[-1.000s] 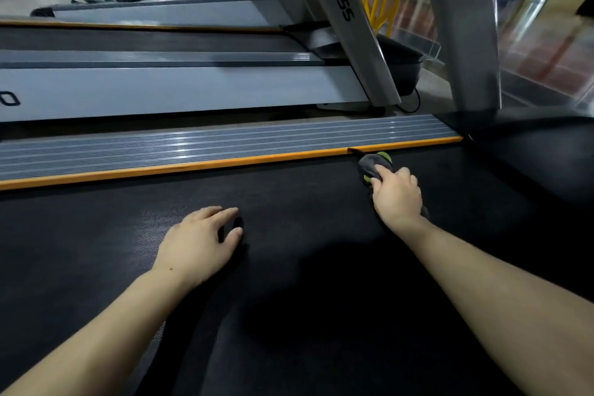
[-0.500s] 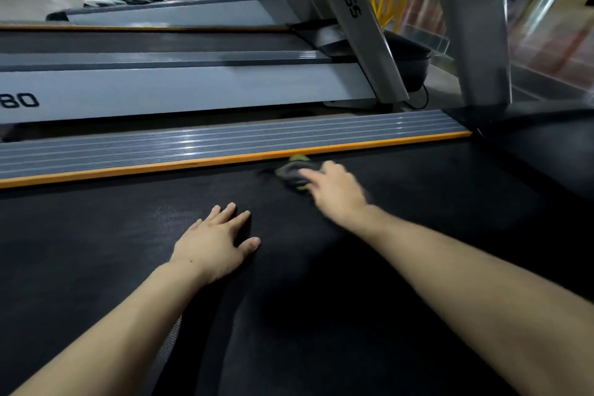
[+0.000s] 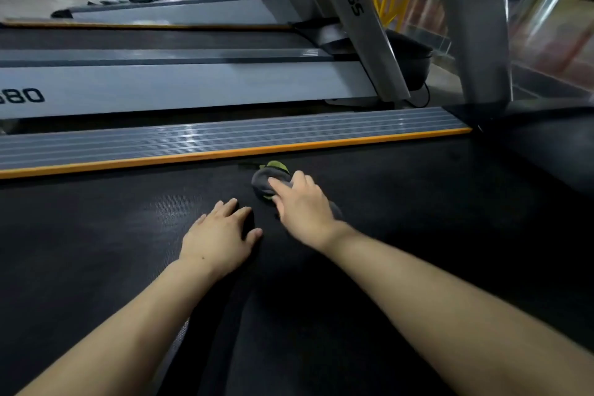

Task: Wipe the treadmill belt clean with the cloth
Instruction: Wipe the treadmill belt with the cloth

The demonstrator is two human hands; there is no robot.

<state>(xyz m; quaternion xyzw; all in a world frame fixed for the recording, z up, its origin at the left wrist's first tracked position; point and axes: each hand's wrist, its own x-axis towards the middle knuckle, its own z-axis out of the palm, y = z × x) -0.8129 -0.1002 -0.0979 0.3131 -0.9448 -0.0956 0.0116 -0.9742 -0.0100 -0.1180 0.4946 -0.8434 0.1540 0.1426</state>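
The bunched grey cloth with a yellow-green edge (image 3: 269,178) lies on the black textured treadmill belt (image 3: 96,235), near the belt's far edge and just short of the orange trim strip (image 3: 225,153). A second ago it sat further right, touching that strip; half a second ago it was mid-way. We read this as one sideways stroke running leftward along the far margin of the belt.

Our right hand (image 3: 303,206) presses the cloth down, its fingers (image 3: 279,185) laid over the top. Grip state: the fingers look mostly extended and pushing rather than curled round the fabric, though the cloth's near side is hidden under the palm, so we cannot rule out a pinch there.

Our left hand (image 3: 220,235) rests flat on the belt, fingers straight and spread, holding nothing. It sits just beside the right hand now, whereas a second ago the two were well apart. The cloth has travelled toward it.

Judgement: the stroke is close to running into the bracing hand, so either the left hand shifts or the stroke reverses. Only the far strip appears covered, and most of the belt is likely unwiped.

Beyond the trim lies the ribbed grey side rail (image 3: 225,135), then a neighbouring treadmill (image 3: 160,87) and a slanted silver upright (image 3: 353,26).
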